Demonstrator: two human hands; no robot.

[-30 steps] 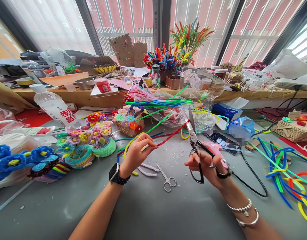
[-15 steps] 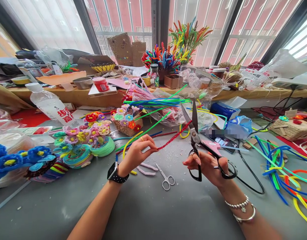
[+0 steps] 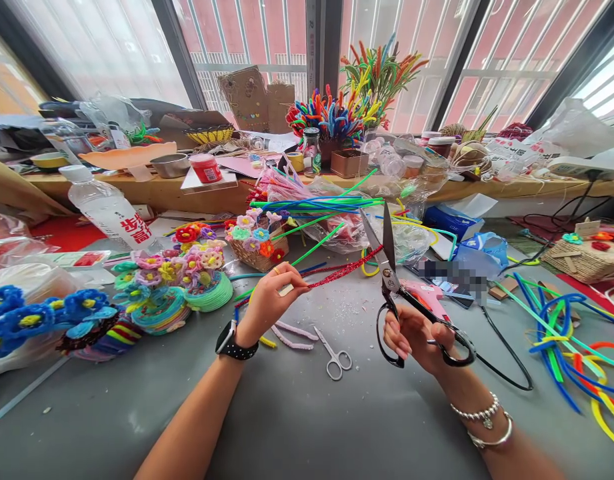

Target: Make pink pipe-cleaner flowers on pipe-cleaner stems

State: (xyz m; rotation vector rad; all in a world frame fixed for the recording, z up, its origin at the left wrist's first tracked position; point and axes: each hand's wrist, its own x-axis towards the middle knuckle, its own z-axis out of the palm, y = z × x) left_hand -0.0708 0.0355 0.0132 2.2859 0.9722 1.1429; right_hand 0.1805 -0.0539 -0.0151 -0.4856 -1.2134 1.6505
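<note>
One left hand [image 3: 273, 298] pinches one tinsel stem [image 3: 343, 271]; right hand [image 3: 417, 341] grips opened shears [image 3: 389, 280]. Behind the stem, one basket [image 3: 247, 258] holds flowers [image 3: 260, 235].

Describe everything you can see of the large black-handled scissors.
The large scissors have silvery, metal-looking blades, a round pivot and black looped handles. The right hand holds them by the handles above the gray table, blades spread, tips pointing up and away. A red glittery stem reaches in between the blades.

Large scissors [image 3: 389, 277] metal-bladed, red stem [image 3: 343, 271] glittery
</note>
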